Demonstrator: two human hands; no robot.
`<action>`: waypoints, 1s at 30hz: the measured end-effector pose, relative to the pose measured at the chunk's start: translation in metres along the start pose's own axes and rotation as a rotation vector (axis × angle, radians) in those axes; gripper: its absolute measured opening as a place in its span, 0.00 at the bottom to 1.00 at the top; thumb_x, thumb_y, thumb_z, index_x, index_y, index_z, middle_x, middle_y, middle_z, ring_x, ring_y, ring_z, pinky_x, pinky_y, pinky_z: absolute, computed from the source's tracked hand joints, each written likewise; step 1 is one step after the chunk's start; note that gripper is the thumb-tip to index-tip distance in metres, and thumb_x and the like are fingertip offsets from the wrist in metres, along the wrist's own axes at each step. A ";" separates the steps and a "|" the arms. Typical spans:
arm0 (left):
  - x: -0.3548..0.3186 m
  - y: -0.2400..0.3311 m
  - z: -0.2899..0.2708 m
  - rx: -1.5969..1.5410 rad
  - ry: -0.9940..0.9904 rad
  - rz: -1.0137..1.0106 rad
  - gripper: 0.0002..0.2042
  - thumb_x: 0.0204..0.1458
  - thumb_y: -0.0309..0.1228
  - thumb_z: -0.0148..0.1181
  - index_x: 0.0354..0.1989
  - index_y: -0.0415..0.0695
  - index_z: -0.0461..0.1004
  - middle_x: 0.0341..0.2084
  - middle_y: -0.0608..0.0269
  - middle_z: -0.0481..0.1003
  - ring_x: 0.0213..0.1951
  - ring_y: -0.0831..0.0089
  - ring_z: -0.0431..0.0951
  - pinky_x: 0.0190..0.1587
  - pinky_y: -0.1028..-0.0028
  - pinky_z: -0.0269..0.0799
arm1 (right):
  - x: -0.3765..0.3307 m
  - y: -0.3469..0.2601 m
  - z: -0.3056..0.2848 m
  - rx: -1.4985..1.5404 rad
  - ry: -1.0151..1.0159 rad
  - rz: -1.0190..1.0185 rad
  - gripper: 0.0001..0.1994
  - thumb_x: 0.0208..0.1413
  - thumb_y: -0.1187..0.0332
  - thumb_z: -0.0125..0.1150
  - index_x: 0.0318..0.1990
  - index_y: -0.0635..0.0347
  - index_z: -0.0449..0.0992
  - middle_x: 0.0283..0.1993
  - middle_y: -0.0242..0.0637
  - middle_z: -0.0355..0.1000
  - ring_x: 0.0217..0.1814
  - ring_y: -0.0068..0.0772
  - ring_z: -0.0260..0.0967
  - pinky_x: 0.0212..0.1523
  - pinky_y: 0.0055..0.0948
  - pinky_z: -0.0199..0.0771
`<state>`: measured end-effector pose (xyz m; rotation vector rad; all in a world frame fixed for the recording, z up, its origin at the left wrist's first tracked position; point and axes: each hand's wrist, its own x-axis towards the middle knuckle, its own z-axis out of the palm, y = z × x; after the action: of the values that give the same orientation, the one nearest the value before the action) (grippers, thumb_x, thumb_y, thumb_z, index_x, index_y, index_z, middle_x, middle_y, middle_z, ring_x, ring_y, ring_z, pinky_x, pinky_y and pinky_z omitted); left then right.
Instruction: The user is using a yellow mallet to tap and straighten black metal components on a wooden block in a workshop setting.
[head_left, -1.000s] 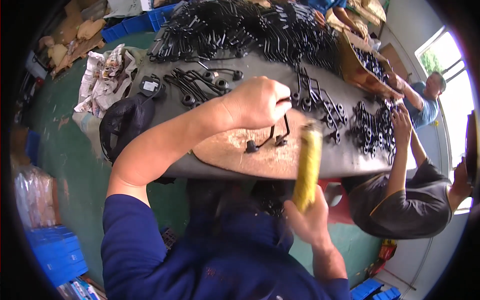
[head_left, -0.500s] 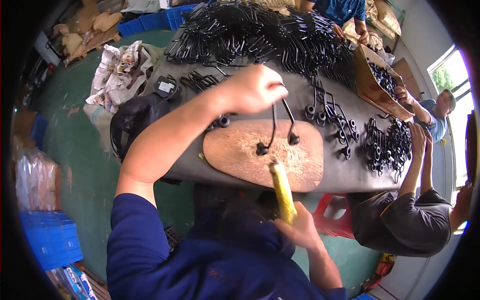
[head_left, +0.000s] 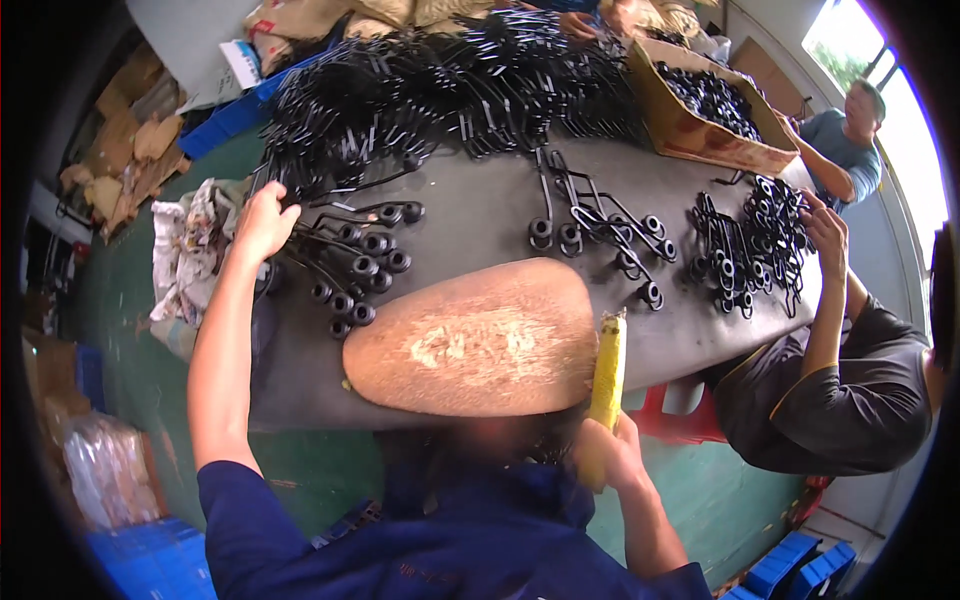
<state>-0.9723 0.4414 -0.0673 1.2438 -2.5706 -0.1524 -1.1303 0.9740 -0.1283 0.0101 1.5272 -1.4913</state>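
My left hand (head_left: 265, 222) reaches to the left side of the table, its fingers closed at the ends of a bunch of bent black metal rods (head_left: 345, 262) with round black rings; the exact grip is partly hidden. My right hand (head_left: 612, 450) is wrapped round a yellow stick-like tool (head_left: 608, 372), held upright by the near table edge. Beside the tool lies a rounded wooden board (head_left: 470, 385), its middle worn and splintered, with nothing on it.
A large heap of black rods (head_left: 460, 85) covers the table's far side. More ringed rods (head_left: 600, 220) lie right of centre. A cardboard box (head_left: 700, 145) of small black parts stands far right. A co-worker's hand (head_left: 826, 232) touches another pile (head_left: 755, 245) at the right.
My left hand has moved left from above the board, taking the black rods it held away from there. The yellow tool has swung off the board to its right edge. My view has shifted.
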 end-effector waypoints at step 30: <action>-0.134 0.233 -0.076 -0.595 -0.184 0.887 0.04 0.54 0.24 0.59 0.32 0.37 0.72 0.20 0.61 0.72 0.22 0.73 0.71 0.27 0.76 0.66 | 0.007 0.015 0.000 0.318 -0.093 0.017 0.24 0.59 0.49 0.51 0.46 0.64 0.65 0.34 0.44 0.72 0.27 0.36 0.72 0.28 0.36 0.76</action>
<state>-1.0460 0.6941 0.0281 -0.1438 -2.6514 -0.7764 -1.1248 0.9736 -0.1437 0.1387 1.2014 -1.6828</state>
